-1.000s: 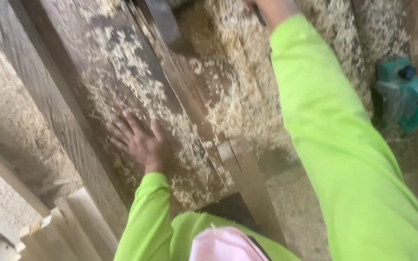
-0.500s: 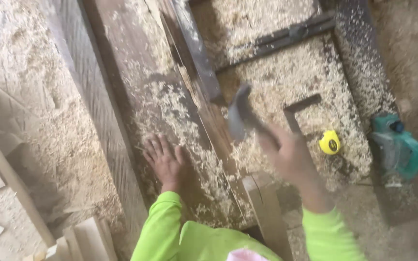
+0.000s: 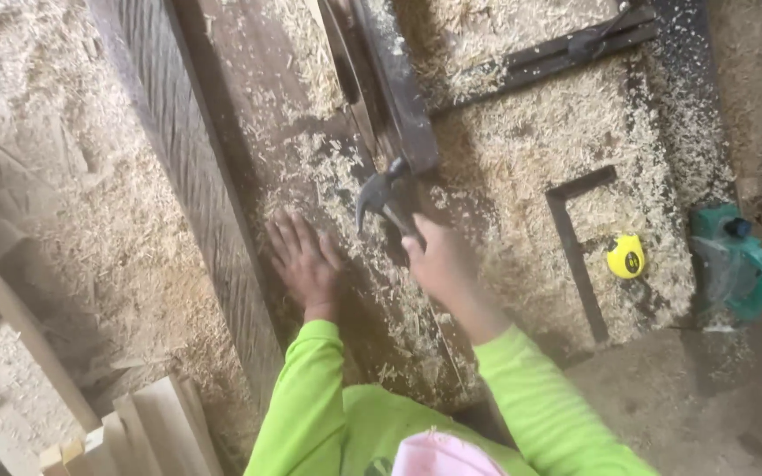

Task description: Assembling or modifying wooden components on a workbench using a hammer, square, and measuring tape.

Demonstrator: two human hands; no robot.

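My left hand (image 3: 303, 261) lies flat, fingers spread, on a wide wooden plank (image 3: 249, 106) covered in sawdust. My right hand (image 3: 441, 263) grips the handle of a claw hammer (image 3: 383, 192), whose dark metal head hangs just above the plank beside a narrow dark wooden strip (image 3: 390, 88). Both my sleeves are bright green. The hammer head sits a short way to the right of my left hand's fingers.
A yellow tape measure (image 3: 626, 256) lies in the sawdust on the right, next to a metal carpenter's square (image 3: 575, 256). A teal power tool (image 3: 738, 264) rests at the far right. Wood offcuts (image 3: 147, 423) lie at the lower left.
My right hand has swung down from above with the hammer and now holds its head low over the plank. My left hand has stayed flat on the wood.
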